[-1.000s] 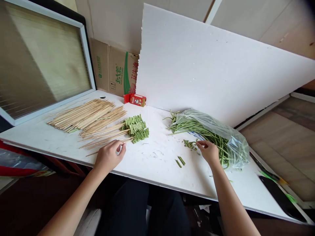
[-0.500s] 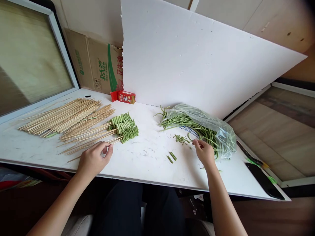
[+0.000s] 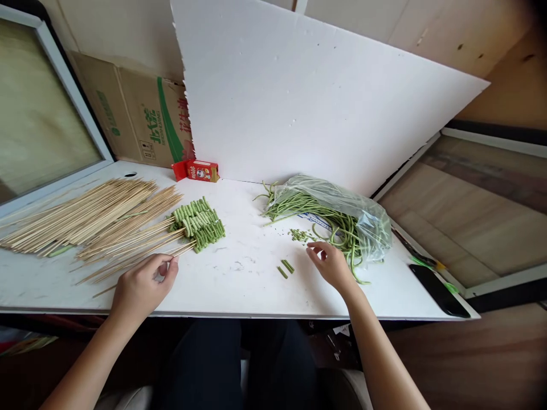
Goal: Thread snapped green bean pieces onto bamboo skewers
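Note:
My left hand (image 3: pixel 143 283) is closed in a pinch on a thin bamboo skewer, beside the near end of a row of skewered green bean pieces (image 3: pixel 199 223). The skewers' bare ends point left. Over the table at the right, my right hand (image 3: pixel 332 266) has thumb and index finger apart, with nothing visible between them. It is just in front of a small heap of bean ends (image 3: pixel 301 234). Several short cut bean pieces (image 3: pixel 285 267) lie to its left. Behind it, long green beans (image 3: pixel 307 206) spill from a clear plastic bag (image 3: pixel 371 219).
Loose bamboo skewers (image 3: pixel 85 210) lie spread over the table's left side. A red small box (image 3: pixel 203 171) stands at the back before a cardboard carton (image 3: pixel 132 122) and a white board (image 3: pixel 290 91). A black phone (image 3: pixel 438 290) and a knife-like tool (image 3: pixel 414 250) lie at the right edge.
The view has shifted, so the table's contents appear further left. My right hand has come away from the beans by the bag, a little nearer the cut pieces. My left hand keeps its pinch.

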`<state>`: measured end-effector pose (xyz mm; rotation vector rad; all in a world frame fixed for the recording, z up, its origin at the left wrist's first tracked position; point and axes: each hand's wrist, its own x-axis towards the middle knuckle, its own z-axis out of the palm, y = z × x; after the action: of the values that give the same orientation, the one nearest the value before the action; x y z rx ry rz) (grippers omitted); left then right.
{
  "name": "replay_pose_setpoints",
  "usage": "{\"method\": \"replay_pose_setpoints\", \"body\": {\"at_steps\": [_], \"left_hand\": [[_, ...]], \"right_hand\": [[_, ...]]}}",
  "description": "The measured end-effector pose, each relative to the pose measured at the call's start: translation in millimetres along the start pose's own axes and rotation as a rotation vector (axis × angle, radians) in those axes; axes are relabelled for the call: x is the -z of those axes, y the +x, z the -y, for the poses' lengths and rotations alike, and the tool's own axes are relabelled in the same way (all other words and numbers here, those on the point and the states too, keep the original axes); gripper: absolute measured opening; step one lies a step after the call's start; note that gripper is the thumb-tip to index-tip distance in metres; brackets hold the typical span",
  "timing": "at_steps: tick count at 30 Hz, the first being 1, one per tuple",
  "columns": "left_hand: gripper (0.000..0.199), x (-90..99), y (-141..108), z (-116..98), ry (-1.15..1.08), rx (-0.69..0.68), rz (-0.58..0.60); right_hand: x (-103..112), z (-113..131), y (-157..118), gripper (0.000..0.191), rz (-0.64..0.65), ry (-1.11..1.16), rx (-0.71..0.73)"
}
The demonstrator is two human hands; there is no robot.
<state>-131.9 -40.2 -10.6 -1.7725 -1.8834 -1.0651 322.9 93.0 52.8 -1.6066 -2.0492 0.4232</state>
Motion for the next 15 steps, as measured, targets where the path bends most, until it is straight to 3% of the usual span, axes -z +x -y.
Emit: {"method": "replay_pose_setpoints", "body": {"at_steps": [3,8,12,15], "left_hand": [[0.018,0.0,-1,-2,-0.016,-0.007,0.000],[0.020,15.2,10,3,-0.040,0.008,0.000],[0.024,45.2,40,51,0.075,0.209,-0.075],[0.026,69.6,72,108,0.141,0.348,0.033]], "right_hand": [[11,-17,13,0.047,-0.162,0.000,-0.053],[21,-30,14,0.049,-0.170,0.062,-0.061],[19,-36,2,0.046,-0.130,0.094,-0.112],[17,-35,-7,0.049,-0.103,0.124,-0.144]]}}
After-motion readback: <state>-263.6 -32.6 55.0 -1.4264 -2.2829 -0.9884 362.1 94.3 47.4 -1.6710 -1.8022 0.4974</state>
